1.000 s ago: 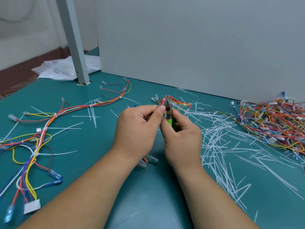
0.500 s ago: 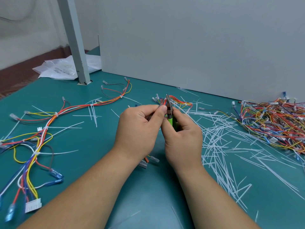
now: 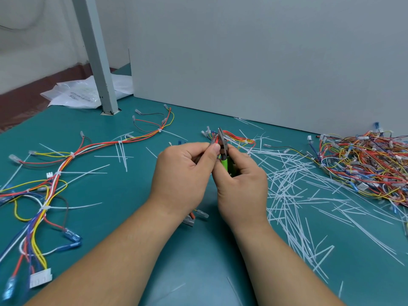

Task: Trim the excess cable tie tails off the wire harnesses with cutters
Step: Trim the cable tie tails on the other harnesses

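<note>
My left hand point(image 3: 184, 177) pinches a wire harness point(image 3: 237, 138) of red, orange and yellow wires, held up over the middle of the teal table point(image 3: 198, 261). Connectors of that harness hang below my left wrist. My right hand point(image 3: 241, 184) grips green-handled cutters point(image 3: 224, 151), whose grey jaws point up against the harness beside my left thumb. Whether the jaws bite a tie tail is hidden by my fingers. A long harness point(image 3: 55, 177) with white uncut tie tails lies spread at the left.
A tangled pile of harnesses point(image 3: 364, 164) lies at the right edge. Several cut white tie tails point(image 3: 298, 195) litter the table right of my hands. A grey post point(image 3: 97, 54) and a plastic bag point(image 3: 79, 93) stand at the back left, a grey panel point(image 3: 265, 62) behind.
Hands, cutters and harness stay almost in the same place. The view has shifted slightly.
</note>
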Demonstrator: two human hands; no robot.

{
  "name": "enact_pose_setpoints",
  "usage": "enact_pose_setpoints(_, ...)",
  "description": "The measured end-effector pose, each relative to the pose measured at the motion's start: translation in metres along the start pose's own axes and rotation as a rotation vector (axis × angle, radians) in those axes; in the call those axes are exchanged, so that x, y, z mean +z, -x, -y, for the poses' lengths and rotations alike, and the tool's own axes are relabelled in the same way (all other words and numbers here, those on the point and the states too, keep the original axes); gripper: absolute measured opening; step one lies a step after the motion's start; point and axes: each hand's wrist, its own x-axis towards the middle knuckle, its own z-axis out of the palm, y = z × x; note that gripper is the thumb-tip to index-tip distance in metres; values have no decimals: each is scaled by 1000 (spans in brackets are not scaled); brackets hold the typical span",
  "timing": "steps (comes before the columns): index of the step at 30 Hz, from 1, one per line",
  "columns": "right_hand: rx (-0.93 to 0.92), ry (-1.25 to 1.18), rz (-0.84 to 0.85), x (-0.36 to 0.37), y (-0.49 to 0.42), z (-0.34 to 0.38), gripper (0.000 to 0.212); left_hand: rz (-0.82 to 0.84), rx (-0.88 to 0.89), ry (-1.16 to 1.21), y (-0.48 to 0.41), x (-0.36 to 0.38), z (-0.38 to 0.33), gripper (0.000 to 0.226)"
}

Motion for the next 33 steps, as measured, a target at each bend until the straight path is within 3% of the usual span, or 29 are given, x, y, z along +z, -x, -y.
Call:
enact_pose_setpoints(7,-12,12,5,0,0,0,37,-8,40,-71,0,-2,3,14)
enact_pose_setpoints(27,70,-141,60,-2,-4,-1,15,-18,14,-58,-1,-2,3,19)
enact_pose_setpoints(33,19,-26,21,-3,-3,-7,11,-20,40,-114,0,-2,3,20)
